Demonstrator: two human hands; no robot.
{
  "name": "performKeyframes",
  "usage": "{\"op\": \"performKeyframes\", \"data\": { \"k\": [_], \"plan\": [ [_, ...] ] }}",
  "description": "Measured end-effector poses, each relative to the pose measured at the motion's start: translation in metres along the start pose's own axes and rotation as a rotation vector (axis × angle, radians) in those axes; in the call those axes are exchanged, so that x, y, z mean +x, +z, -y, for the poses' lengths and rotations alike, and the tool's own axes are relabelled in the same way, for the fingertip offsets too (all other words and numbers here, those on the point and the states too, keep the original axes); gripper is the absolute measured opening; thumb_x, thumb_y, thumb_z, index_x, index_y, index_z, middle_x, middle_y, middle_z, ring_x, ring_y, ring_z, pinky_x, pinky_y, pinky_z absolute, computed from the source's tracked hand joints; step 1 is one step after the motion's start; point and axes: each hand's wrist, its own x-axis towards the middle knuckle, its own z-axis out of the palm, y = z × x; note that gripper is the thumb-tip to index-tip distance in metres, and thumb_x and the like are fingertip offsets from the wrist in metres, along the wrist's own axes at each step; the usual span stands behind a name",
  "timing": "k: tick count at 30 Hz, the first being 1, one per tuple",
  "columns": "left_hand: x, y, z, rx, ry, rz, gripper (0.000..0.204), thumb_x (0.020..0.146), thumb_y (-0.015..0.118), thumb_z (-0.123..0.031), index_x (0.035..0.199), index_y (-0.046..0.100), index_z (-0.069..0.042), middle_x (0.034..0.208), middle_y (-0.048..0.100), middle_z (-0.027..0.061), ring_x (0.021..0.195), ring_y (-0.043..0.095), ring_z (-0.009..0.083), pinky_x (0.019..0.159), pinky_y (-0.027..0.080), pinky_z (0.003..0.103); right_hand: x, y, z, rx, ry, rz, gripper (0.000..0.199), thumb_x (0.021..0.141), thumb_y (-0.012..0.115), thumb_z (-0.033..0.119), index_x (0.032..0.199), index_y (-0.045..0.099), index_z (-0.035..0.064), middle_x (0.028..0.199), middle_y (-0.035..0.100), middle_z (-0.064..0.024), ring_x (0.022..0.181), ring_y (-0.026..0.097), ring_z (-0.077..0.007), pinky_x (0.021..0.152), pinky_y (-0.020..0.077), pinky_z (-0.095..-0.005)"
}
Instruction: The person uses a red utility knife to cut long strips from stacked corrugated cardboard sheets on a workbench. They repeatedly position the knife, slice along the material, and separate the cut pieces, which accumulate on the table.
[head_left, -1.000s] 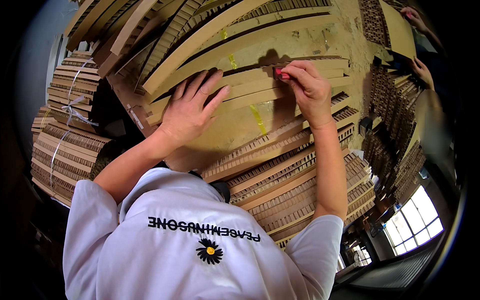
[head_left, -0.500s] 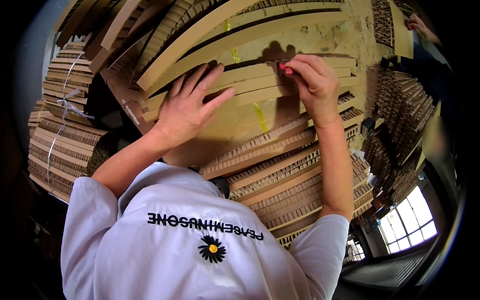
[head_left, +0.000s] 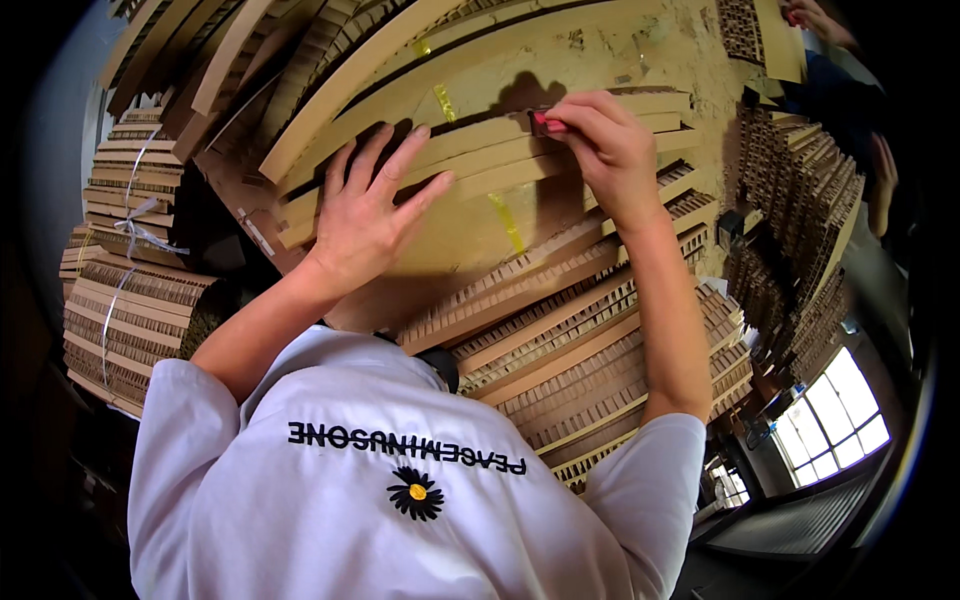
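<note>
Strips of cardboard (head_left: 490,150) lie across the upper middle of the frame, long axis left to right, rising slightly rightward. My left hand (head_left: 365,215) rests on their left stretch, fingers spread, gripping nothing; my right hand (head_left: 610,160), nearer their right end, pinches a red tool (head_left: 546,123) at their upper edge.

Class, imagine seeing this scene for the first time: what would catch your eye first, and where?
Probably the white T-shirt filling the lower middle, with its black flower. Above it, the right hand pinches a small red object at the cardboard strips, where the left hand lies spread. A bright window glows at lower right.
</note>
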Motion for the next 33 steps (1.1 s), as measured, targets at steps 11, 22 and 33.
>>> {"op": "performKeyframes", "data": {
  "k": [11,22,33],
  "plan": [
    [0.001,0.002,0.001,-0.016,0.031,-0.009,0.064,0.078,0.078,-0.012,0.141,0.07,-0.024,0.161,0.049,0.0187,0.14,0.052,0.0395,0.111,0.044,0.051,-0.051,-0.018,-0.015,0.052,0.054,-0.129,0.026,0.085,0.08,-0.01,0.106,0.079,0.0045,0.102,0.075,-0.0071,0.086,0.074,-0.0186,0.074,0.0609,-0.0299],
    [0.001,0.002,0.001,-0.023,0.014,-0.003,0.064,0.078,0.079,-0.012,0.14,0.07,-0.025,0.161,0.049,0.0182,0.139,0.053,0.039,0.11,0.045,0.049,-0.038,-0.014,-0.022,-0.081,-0.007,-0.132,0.023,0.083,0.085,0.001,0.104,0.08,0.0098,0.1,0.077,-0.0053,0.082,0.075,-0.0218,0.07,0.0607,-0.0317],
    [0.0,0.001,-0.001,-0.033,-0.031,-0.007,0.062,0.079,0.08,-0.013,0.138,0.072,-0.029,0.164,0.046,0.0155,0.146,0.047,0.0418,0.114,0.04,0.056,-0.027,-0.018,-0.023,-0.141,-0.073,-0.076,0.02,0.081,0.086,0.004,0.098,0.078,0.0109,0.098,0.075,-0.004,0.084,0.071,-0.0242,0.07,0.0578,-0.034]
  ]
}}
